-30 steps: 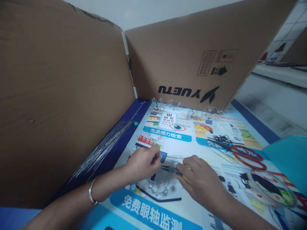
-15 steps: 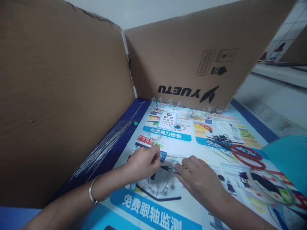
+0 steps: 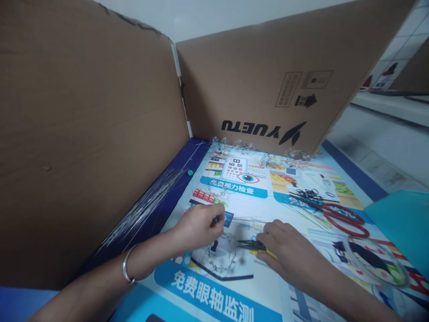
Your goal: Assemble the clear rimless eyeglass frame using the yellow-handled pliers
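My left hand (image 3: 203, 223), with a silver bangle (image 3: 125, 268) on its wrist, is closed in a pinch on a loop of wire with clear beads (image 3: 221, 268). The loop hangs below my fingertips, above the printed sheet. Exactly where the fingers grip it is hidden. In my right hand (image 3: 284, 246) is a pair of pliers (image 3: 251, 244) with dark jaws and yellow handles. The jaws point left toward the beaded loop, slightly apart from my left fingers.
Straight wires (image 3: 144, 208) lie in a bundle at left, beside a cardboard wall (image 3: 83, 134). Clear beaded pieces (image 3: 234, 144) line the back. Red-handled scissors (image 3: 345, 218), black loops (image 3: 310, 195) and a round clear dish (image 3: 378, 261) are on the right, near a turquoise object (image 3: 402, 219).
My right hand has drawn the pliers a little right, away from my left fingers, so more of the jaws shows. My left hand stays nearly in place with the beaded loop.
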Demonstrator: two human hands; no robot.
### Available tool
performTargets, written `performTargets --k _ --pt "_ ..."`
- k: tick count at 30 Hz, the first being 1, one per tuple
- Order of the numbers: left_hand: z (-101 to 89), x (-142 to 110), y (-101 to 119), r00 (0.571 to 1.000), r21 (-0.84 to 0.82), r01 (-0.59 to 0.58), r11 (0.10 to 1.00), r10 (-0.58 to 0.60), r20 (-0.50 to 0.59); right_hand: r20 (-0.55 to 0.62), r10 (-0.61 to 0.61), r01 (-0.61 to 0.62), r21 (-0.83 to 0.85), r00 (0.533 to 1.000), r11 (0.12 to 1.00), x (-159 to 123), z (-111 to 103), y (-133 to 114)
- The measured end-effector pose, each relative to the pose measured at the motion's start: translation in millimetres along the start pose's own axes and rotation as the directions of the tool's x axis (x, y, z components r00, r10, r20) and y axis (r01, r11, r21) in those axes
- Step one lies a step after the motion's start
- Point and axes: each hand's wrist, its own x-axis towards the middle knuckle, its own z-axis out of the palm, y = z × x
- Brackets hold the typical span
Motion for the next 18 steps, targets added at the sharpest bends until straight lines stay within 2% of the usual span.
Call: performTargets --k 6,12,15,18 --pt "0.6 0.0 -1.8 1.000 -0.105 0.015 0.994 -0.012 0.029 -0.001 -0.014 0.014 0.047 1.000 0.999 -1.0 4.3 -3.9" --pt "3.2 -0.7 -4.6 0.999 -0.178 -0.002 0.984 0.008 0.032 -0.147 -0.089 0.084 -0.040 0.985 0.996 0.3 10.5 -6.7" --pt "3.7 -0.9 -5.7 0.999 -0.174 -0.008 0.985 0.014 0.036 -0.227 -0.124 0.117 -0.043 0.966 0.992 -4.1 9.7 -20.1" --pt "3.4 -1.3 -5.7 0.999 -0.138 -0.007 0.990 0.012 0.035 -0.309 -0.183 0.196 0.012 0.933 0.980 -10.2 10.9 -44.7"
